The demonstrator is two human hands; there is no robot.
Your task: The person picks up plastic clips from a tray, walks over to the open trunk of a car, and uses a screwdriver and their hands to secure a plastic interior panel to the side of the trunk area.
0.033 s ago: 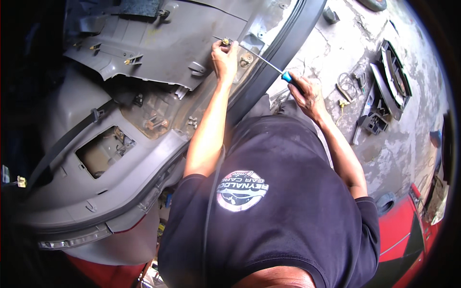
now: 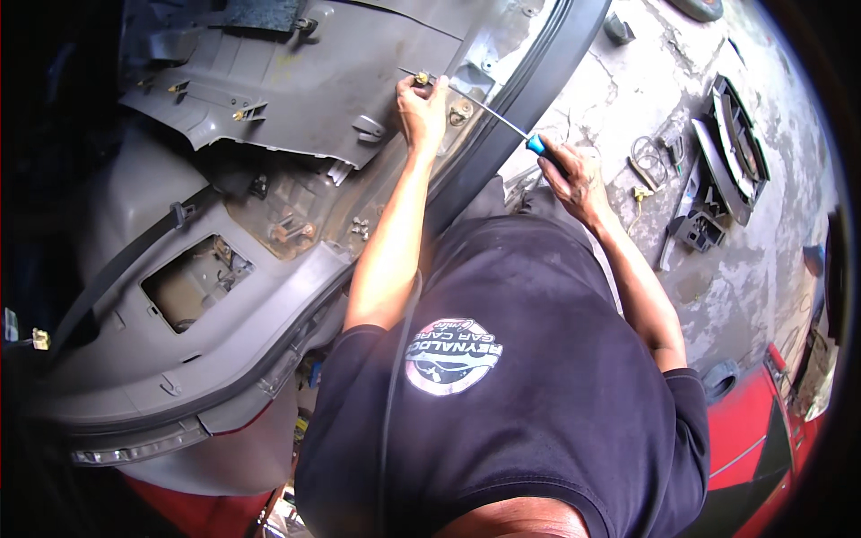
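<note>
A long thin screwdriver [image 2: 489,109] with a blue handle is gripped in my right hand [image 2: 578,184]. Its shaft runs up and left across the black door-sill seal, past my left fingertips, with the tip over the grey trim panel [image 2: 327,81]. My left hand [image 2: 420,117] pinches a small yellow metal clip [image 2: 421,79] at the panel's edge, where the shaft passes. Two more yellow clips, one of them a clip on a tab [image 2: 242,115], sit along the panel's left part. The panel's underside faces up.
Lower left lies grey car trim [image 2: 215,359] with a square opening and a dark belt strap [image 2: 126,260]. Rusty bare metal [image 2: 291,224] shows beside the panel. On the floor at right are black plastic parts [image 2: 735,148], a cable [image 2: 644,163] and a red car part [image 2: 744,430].
</note>
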